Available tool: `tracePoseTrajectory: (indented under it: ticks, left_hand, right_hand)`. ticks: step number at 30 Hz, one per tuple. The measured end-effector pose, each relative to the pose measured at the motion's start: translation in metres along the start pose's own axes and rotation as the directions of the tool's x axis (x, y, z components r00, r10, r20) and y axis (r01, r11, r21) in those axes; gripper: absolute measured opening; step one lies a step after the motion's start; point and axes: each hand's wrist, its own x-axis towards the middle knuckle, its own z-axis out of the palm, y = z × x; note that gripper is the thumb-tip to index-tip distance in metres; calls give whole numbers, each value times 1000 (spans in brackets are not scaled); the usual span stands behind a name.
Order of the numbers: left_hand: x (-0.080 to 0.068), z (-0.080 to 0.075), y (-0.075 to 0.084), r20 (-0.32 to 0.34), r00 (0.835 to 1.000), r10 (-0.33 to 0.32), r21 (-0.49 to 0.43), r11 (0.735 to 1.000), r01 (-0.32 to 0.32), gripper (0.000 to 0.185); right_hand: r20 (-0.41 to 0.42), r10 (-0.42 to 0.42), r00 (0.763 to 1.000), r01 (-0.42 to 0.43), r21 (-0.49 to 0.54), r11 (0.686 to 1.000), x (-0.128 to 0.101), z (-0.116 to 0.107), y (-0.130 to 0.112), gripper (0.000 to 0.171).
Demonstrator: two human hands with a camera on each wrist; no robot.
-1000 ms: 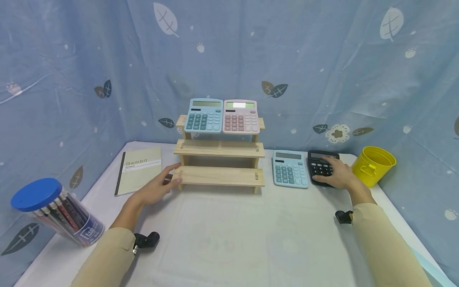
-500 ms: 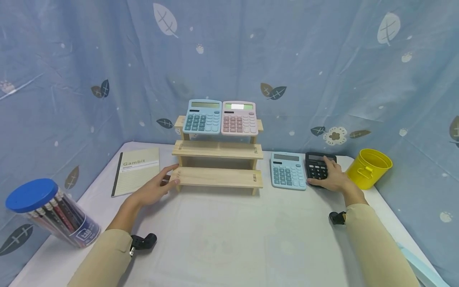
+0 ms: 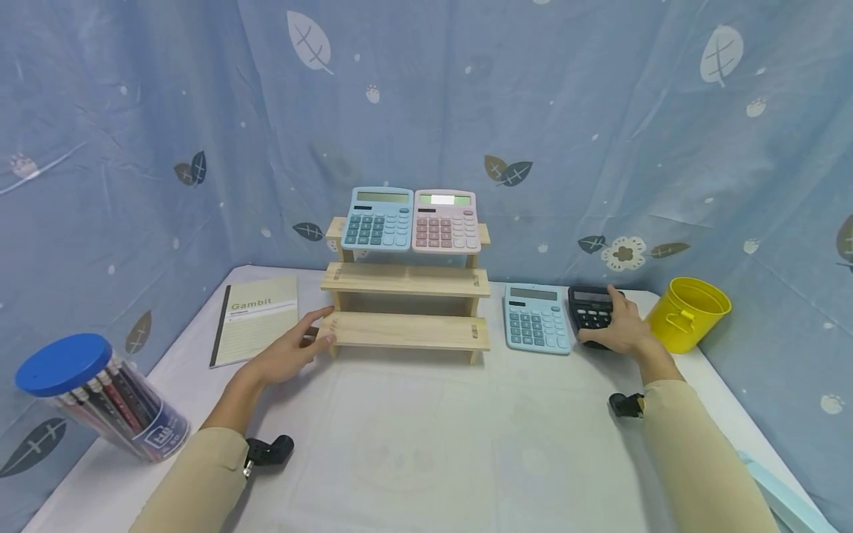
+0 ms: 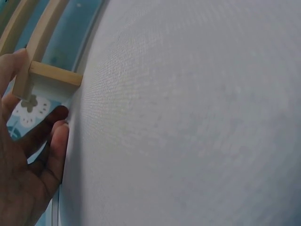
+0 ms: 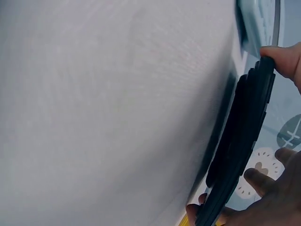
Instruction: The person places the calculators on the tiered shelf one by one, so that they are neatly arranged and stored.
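Holding wooden rack (image 3: 405, 296) steady, mid frame: our left hand (image 3: 288, 354), fingers straight, thumb on low shelf end. Our right hand (image 3: 616, 329), right of middle, fingers curled round black calculator (image 3: 589, 312), near edge tipped up off table (image 3: 426, 444). We think it could slip from thin grip, bump blue calculator (image 3: 537, 317) just beside. Long side runs near to far; screen end points at far wall.
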Motion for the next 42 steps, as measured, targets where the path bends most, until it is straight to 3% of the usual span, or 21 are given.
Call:
tracePoseTrajectory:
  ticks: [7, 15, 28, 42]
  left_hand:
    - [0, 0, 0, -3, 1000, 8, 6, 1000, -8, 72]
    - [-1, -1, 0, 1, 1000, 14, 11, 1000, -14, 73]
    - [-1, 0, 2, 1, 1000, 21, 3, 1000, -21, 73]
    - [-3, 0, 4, -7, 1000, 19, 25, 1000, -19, 72]
  right_hand:
    - [-23, -10, 1000, 12, 101, 995, -7, -5, -2, 128]
    - [-37, -60, 998, 64, 136, 989, -19, -13, -12, 126]
    - [-38, -160, 986, 165, 288, 943, -40, -21, -27, 123]
    - [-46, -246, 968, 247, 329, 912, -66, -23, -60, 123]
